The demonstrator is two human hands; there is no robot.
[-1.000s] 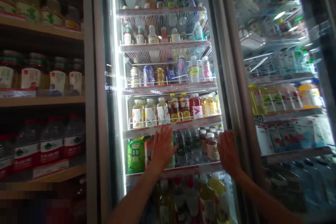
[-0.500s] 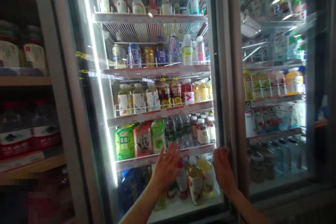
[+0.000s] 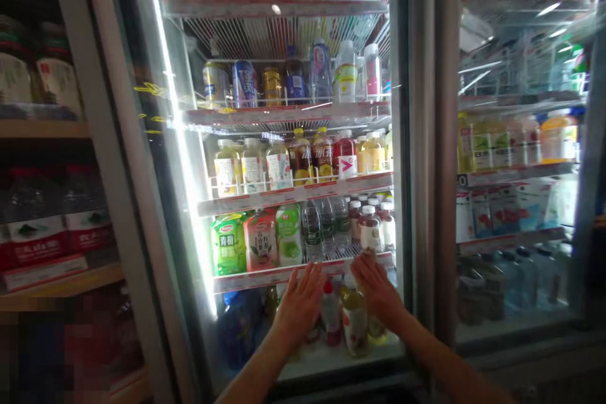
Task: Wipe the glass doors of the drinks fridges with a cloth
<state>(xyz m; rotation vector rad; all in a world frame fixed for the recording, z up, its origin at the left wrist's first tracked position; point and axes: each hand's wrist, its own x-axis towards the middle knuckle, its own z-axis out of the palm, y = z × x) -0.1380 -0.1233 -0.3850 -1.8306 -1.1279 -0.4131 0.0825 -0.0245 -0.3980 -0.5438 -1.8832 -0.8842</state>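
Both my hands are raised in front of the glass of a lit drinks fridge. My left hand [image 3: 300, 306] has its fingers stretched upward, nearest the lower shelf edge [image 3: 265, 278]. To its right, my right hand [image 3: 377, 287] also has straight fingers, held close together and pointing up and left. Neither hand holds anything; whether they touch the glass I cannot tell. Behind them stand a red-capped bottle [image 3: 331, 319] and a yellowish bottle [image 3: 354, 325], partly covered. Above sit clear bottles [image 3: 312, 233] and small white-capped bottles [image 3: 370, 230].
A green pouch [image 3: 229, 246] and a red pouch [image 3: 261, 243] stand left on the same shelf. Higher shelves carry cans [image 3: 245, 84] and bottles. A metal door frame [image 3: 435, 158] separates a second fridge section. Wooden shelving [image 3: 42, 129] is at left.
My right hand has moved left, from the door's right edge to in front of the glass near my left hand. The view has shifted slightly, and my left hand stays outstretched.
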